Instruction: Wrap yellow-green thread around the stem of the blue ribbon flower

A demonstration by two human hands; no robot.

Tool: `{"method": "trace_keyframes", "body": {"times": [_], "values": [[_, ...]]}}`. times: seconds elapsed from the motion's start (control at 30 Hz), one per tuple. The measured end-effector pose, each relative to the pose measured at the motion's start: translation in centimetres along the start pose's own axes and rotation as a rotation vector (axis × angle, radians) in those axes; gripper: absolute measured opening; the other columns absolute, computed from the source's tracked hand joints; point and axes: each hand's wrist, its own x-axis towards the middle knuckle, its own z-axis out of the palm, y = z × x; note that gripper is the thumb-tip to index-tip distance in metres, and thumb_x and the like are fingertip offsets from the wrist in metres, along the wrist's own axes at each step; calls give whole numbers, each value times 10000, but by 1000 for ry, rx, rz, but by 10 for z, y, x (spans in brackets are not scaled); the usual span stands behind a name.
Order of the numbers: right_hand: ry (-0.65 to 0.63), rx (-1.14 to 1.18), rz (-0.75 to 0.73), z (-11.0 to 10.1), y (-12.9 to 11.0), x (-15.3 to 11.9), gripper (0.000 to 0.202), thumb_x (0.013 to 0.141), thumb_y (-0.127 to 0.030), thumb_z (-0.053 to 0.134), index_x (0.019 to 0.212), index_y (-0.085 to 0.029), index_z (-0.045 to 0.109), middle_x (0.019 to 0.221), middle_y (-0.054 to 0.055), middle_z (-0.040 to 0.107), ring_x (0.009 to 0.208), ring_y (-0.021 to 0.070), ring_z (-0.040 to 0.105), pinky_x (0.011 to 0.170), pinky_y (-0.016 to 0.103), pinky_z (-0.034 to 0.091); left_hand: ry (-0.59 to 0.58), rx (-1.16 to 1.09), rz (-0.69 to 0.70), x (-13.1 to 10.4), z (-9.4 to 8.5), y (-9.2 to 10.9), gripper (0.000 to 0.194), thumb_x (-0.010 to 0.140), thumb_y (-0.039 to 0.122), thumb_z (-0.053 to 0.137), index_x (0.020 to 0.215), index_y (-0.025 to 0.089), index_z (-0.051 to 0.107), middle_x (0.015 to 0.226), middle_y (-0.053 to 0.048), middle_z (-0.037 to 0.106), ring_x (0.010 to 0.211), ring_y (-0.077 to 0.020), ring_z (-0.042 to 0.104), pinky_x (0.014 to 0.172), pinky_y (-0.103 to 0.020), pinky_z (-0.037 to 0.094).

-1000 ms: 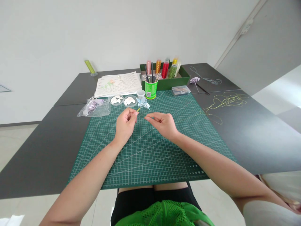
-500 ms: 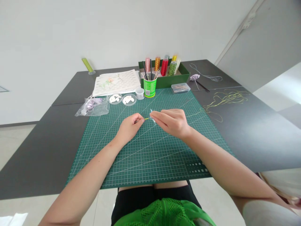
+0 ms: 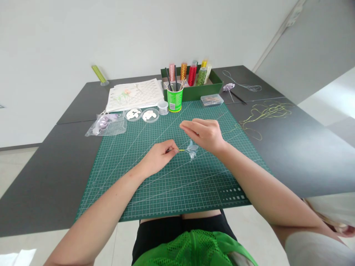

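Observation:
A pale blue flower (image 3: 192,149) with a thin yellow-green stem lies sideways above the green cutting mat (image 3: 155,192). The stem is pinched between the thumb and fingers of my left hand (image 3: 159,157), left of the petals. Up and to the right of the flower is my right hand (image 3: 204,133), apart from it, its fingers pressed together and pointing left. Whatever those fingertips hold, perhaps a fine thread, is too small to make out.
Behind the mat stand a green can of tools (image 3: 175,100), a green box (image 3: 194,92) of thread spools, dishes of white pieces (image 3: 150,115) and paper sheets (image 3: 133,96). A plastic bag (image 3: 107,125) lies left, loose yellow-green thread (image 3: 267,111) right.
My left hand has moved right and nearer with the flower, whose petals now show in full. My right hand has come off the flower and risen slightly.

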Motion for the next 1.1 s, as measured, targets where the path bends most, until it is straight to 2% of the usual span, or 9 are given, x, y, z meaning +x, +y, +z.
{"method": "trace_keyframes", "body": {"times": [0.1,0.23,0.43,0.67,0.73,0.83,0.93,1.1], "values": [[23,9,-4,3,5,-1,317,1019,-316,501,936,-196,782,706,27,705,596,102,578,554,239,410,0,16,0,0,-1,2,201,932,292,527,753,209,565,650,32,548,609,-150,492,582,-276,337],[87,-4,-92,7,10,-2,284,1015,-274,526,923,-172,774,704,20,713,586,89,592,546,217,415,-26,28,1,-1,-2,6,144,907,231,529,775,201,579,691,29,589,617,-140,500,593,-269,352],[58,22,-71,10,12,-2,279,1014,-281,530,921,-171,769,716,16,720,604,90,611,564,208,433,-28,46,18,-2,-1,10,197,919,272,553,739,193,535,639,40,531,588,-126,469,580,-261,343],[1,191,74,17,18,-3,246,968,-309,593,887,-172,781,719,14,703,575,83,532,583,220,415,-51,-83,54,-5,-1,9,191,937,271,541,763,191,534,644,45,506,578,-111,428,556,-249,323],[-25,270,147,21,19,-3,247,945,-325,617,865,-163,785,649,-4,649,534,73,462,551,225,373,-51,-111,66,-5,-2,10,194,937,270,545,760,191,526,643,46,493,573,-108,413,544,-246,310],[-80,385,302,27,21,-2,254,908,-361,647,851,-157,788,525,-49,493,500,69,348,524,236,308,-25,-134,86,-5,-2,10,211,946,286,546,760,192,517,638,49,454,565,-105,384,532,-244,297],[-144,456,427,33,22,-3,266,877,-386,661,845,-154,787,505,-62,398,519,77,308,532,250,271,31,-145,119,-6,-4,10,222,957,308,546,769,194,514,633,51,433,557,-105,365,525,-245,290],[-272,518,460,38,20,-6,290,864,-389,629,754,-142,735,602,-12,526,583,100,381,569,262,289,174,-187,181,-4,-11,8,224,947,302,555,753,200,505,612,48,424,547,-113,362,520,-254,286]]}}
